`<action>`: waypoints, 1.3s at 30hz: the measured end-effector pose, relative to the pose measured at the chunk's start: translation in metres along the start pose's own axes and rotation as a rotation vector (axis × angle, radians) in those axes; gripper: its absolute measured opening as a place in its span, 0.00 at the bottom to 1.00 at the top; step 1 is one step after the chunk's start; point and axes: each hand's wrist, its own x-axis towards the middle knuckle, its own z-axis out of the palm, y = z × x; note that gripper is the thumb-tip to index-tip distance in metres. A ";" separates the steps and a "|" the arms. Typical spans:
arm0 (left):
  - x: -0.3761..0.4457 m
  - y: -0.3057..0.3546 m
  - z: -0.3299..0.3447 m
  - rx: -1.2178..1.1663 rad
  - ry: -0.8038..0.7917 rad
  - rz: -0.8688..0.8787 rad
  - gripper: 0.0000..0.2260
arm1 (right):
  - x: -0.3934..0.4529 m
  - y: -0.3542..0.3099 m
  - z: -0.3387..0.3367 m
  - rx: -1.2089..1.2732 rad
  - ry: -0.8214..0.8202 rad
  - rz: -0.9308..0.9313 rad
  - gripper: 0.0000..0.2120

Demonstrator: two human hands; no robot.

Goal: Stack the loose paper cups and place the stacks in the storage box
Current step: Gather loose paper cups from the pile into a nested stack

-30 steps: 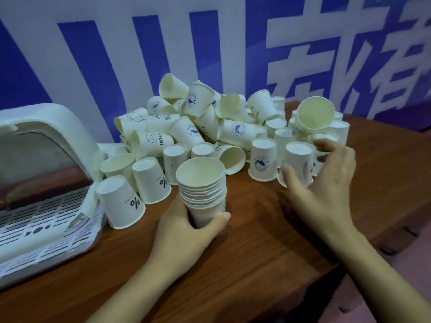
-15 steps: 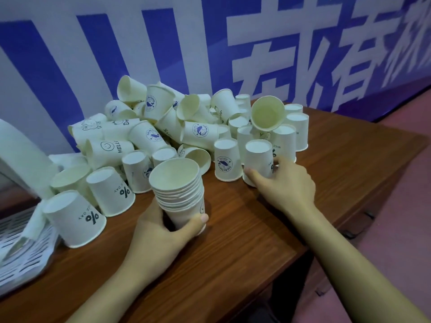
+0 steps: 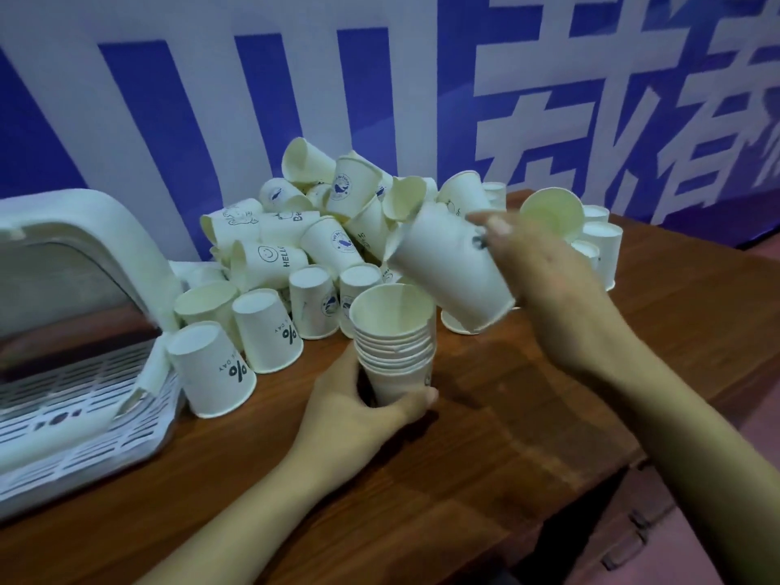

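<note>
We're mid-stacking: our left hand (image 3: 358,420) grips the stack (image 3: 394,344), our right hand (image 3: 544,280) grips a loose cup (image 3: 451,268), which we judge needs righting and nesting.

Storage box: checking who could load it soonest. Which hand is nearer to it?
Left. The left hand grips the stack just right of the storage box; the right hand holds a tilted cup farther right, above the stack.

Right hand (image 3: 544,272) no longer reaching at upturned white paper cup on brown wooden table (image 3: 527,437); now holds that cup (image 3: 451,270) lifted clear, tilted, just above open mouth of nested white paper-cup stack (image 3: 394,335).
</note>
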 end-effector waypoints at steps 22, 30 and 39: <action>-0.001 -0.003 -0.003 0.018 0.018 -0.056 0.20 | 0.026 -0.036 0.051 -0.332 -0.372 -0.201 0.57; -0.001 -0.004 -0.005 0.000 0.004 0.016 0.22 | -0.014 0.025 0.062 0.034 -0.077 -0.049 0.35; -0.002 -0.003 -0.004 0.003 -0.007 0.008 0.21 | 0.004 0.067 -0.001 -0.362 0.466 -0.272 0.27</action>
